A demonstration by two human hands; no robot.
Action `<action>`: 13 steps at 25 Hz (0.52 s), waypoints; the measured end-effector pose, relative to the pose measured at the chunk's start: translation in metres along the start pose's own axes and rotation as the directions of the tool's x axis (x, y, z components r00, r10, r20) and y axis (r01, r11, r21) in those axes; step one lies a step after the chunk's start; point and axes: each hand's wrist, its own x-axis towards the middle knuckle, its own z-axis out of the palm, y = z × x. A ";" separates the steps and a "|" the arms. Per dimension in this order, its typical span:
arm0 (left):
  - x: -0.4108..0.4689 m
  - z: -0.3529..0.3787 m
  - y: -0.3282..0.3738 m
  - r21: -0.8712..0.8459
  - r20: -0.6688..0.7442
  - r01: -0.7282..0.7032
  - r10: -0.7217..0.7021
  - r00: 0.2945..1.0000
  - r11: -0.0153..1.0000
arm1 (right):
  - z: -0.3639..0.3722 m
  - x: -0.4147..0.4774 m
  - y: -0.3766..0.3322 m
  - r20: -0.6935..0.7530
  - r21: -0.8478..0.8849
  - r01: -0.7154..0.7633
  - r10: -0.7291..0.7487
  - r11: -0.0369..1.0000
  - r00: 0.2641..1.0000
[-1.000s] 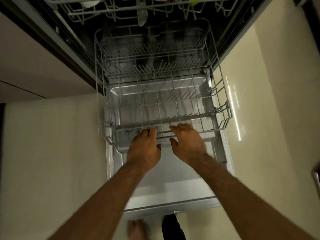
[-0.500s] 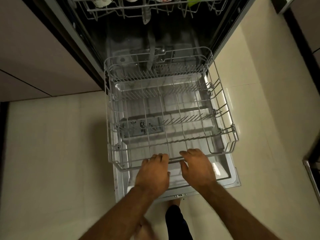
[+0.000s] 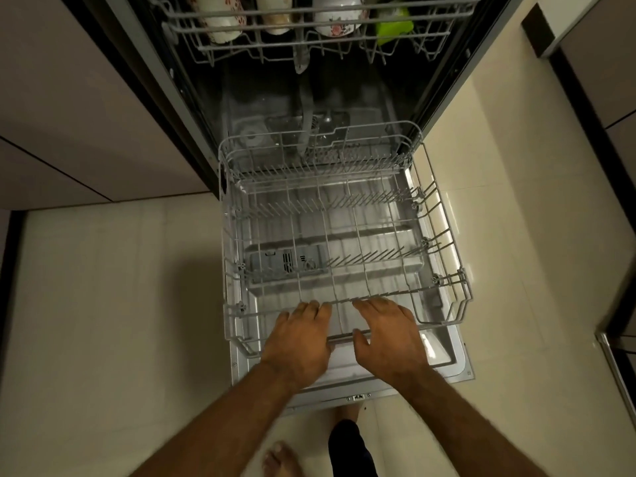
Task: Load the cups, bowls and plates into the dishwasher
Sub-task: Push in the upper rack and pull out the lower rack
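Observation:
The grey wire lower rack (image 3: 344,215) is pulled out over the open dishwasher door (image 3: 447,359) and holds no dishes. My left hand (image 3: 299,339) and my right hand (image 3: 389,335) lie side by side on its front rail, fingers curled over the top wire, and the right thumb sits under it. Above, the upper rack (image 3: 437,39) carries a floral cup (image 3: 220,18), a white cup (image 3: 337,15) and a green item (image 3: 392,25).
Pale cabinet fronts (image 3: 69,125) stand on the left of the dishwasher. Cream floor tiles (image 3: 120,304) lie on both sides of the door. A metal handle (image 3: 616,366) shows at the right edge. My bare foot (image 3: 280,459) is below the door.
The lower rack has slid out of the tub towards me onto the door. Both hands came back with it, still on its front rail.

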 end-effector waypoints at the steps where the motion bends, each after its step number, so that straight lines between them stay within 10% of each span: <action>1: 0.002 -0.011 -0.005 -0.004 -0.027 0.012 -0.012 1.000 1.000 | -0.008 0.006 -0.007 -0.006 0.007 0.011 -0.011 1.000 1.000; 13: -0.074 -0.243 -0.063 -0.027 -0.448 0.140 -0.137 0.884 0.990 | -0.198 0.077 -0.185 -0.249 0.028 0.276 -0.261 0.961 0.933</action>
